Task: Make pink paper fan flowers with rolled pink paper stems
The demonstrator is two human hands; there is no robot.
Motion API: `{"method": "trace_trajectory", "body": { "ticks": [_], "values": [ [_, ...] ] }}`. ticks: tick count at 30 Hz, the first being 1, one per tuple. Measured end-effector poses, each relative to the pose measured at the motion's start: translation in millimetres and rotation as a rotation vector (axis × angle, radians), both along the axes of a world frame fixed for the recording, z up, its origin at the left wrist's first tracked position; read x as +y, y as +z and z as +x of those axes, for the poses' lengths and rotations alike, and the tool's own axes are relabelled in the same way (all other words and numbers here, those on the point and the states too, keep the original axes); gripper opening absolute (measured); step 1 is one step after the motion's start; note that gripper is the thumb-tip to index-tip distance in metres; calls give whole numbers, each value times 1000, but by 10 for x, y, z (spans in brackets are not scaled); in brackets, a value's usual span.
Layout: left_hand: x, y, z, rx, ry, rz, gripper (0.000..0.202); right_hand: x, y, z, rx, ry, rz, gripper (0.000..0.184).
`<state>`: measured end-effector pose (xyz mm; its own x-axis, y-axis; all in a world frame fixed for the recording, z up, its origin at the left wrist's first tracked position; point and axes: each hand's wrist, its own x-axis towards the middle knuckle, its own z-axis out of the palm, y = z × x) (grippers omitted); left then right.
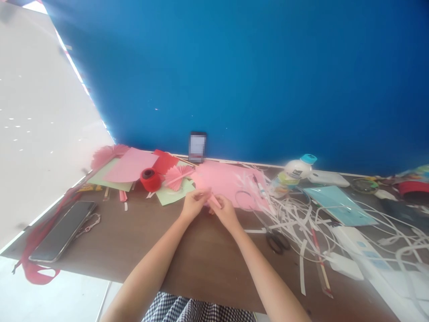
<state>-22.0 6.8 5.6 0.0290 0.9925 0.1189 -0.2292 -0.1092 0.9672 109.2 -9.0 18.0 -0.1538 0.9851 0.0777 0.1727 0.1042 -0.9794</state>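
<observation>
Both my hands meet above the middle of the desk, pinching a small folded piece of pink paper. My left hand grips its left end, with fingertips close together. From the other side, my right hand is closed on the same paper. Exactly how it is folded is too blurred to tell. Just behind the hands lies a large pink sheet. To its left, a pleated pink paper fan rests on a pale green sheet.
A red ribbon roll stands on the left near a large phone. On the right are black-handled scissors, tangled white cables and paper strips, a bottle and a power strip. A small phone leans against the blue wall.
</observation>
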Motion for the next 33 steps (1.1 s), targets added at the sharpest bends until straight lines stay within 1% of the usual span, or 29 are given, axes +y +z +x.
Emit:
{"method": "trace_trajectory", "body": {
  "ticks": [4, 8, 12, 15, 18, 21, 24, 26, 29, 31, 33],
  "values": [
    [-22, 11, 4, -5, 2, -11, 31, 16, 10, 1, 56, 22, -51, 30],
    [-27, 52, -3, -64, 33, -39, 37, 32, 33, 11, 117, 29, -51, 29],
    [-5, 66, -1, -206, 111, -78, 40, 39, 4, -23, 306, 16, -119, 30],
    [34, 48, -11, -364, 144, -121, 43, 48, -38, -48, 419, -29, -157, 30],
    [80, 29, -42, -542, 199, -168, 38, 59, -57, -35, 404, -57, -169, 32],
    [110, 28, -74, -627, 235, -209, 28, 66, -52, 4, 380, -116, -149, 35],
    [130, 44, -105, -653, 218, -216, 29, 69, -40, 39, 353, -168, -106, 34],
    [151, 53, -143, -656, 238, -218, 31, 73, -34, 57, 317, -124, -93, 32],
    [196, 57, -234, -634, 287, -242, 28, 87, -27, 93, 300, -59, -83, 32],
    [222, 60, -308, -623, 271, -230, 30, 106, -27, 142, 307, -78, -65, 34],
    [234, 71, -376, -599, 225, -194, 33, 131, -29, 221, 317, -124, -48, 35]
  ]
}}
